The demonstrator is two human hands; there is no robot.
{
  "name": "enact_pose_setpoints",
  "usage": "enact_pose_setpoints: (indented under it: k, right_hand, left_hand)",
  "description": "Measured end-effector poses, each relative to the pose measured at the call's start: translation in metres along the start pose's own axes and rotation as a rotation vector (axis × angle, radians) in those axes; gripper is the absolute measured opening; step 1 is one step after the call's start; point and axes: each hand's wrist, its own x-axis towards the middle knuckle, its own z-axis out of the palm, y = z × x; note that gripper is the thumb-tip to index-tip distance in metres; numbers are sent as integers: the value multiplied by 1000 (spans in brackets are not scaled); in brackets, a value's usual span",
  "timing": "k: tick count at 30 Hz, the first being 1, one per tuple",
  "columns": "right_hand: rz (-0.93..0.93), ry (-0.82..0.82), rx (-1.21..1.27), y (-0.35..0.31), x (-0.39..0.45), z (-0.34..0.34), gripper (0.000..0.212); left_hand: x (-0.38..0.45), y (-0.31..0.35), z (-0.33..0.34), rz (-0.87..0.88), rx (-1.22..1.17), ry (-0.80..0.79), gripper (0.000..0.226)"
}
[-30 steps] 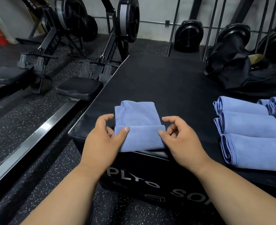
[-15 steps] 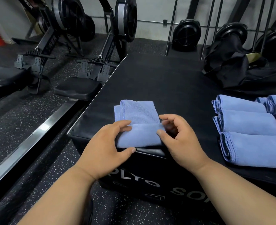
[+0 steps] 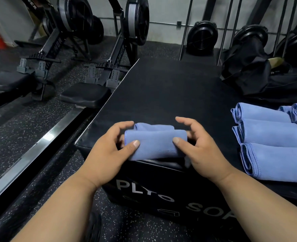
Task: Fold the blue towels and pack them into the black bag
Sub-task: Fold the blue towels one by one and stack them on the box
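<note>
The blue towel (image 3: 155, 144), soft matte microfibre, is half-rolled into a short cylinder between both hands at the near edge of the black plyo box (image 3: 161, 95). Left hand (image 3: 107, 154) and right hand (image 3: 201, 151) each pinch one end, thumbs on top. Rolled towels (image 3: 273, 144) lie right of the right hand; the crumpled black bag (image 3: 249, 74) sits beyond them.

Dim, even indoor light; wide-angle bending at edges, slight blur.

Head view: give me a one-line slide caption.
Left hand and right hand roll a blue towel on the plyo box, beside rolled towels.
</note>
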Motion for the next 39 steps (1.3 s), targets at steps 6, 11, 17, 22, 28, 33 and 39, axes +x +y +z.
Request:
enact_pose_setpoints:
  k: [6,11,17,22,28,33,39]
  right_hand:
    - [91,145,-62,4,7,9,30]
    - [155,222,-182,10,16,16,32]
    - [160,195,-203,12,15,16,30]
    - [88,164,-49,7,5,14,25]
    - [40,-47,-34,3,-8,4,34]
    - [54,-45,-120,9,-14,-4,33]
    - [50,13,-347,14,-24,-9,57]
  left_hand:
    - [5,3,8,-114,24,112,37]
    - [10,5,18,-180,221,224,44]
    - [11,10,22,-169,318,120,47]
    - [11,13,25,-146,199,69,43]
    - [10,25,36,-133,3,-11,42]
    - [9,34,42,-137,-50,-31,46]
    - [8,37,54,-198,-119,122,48]
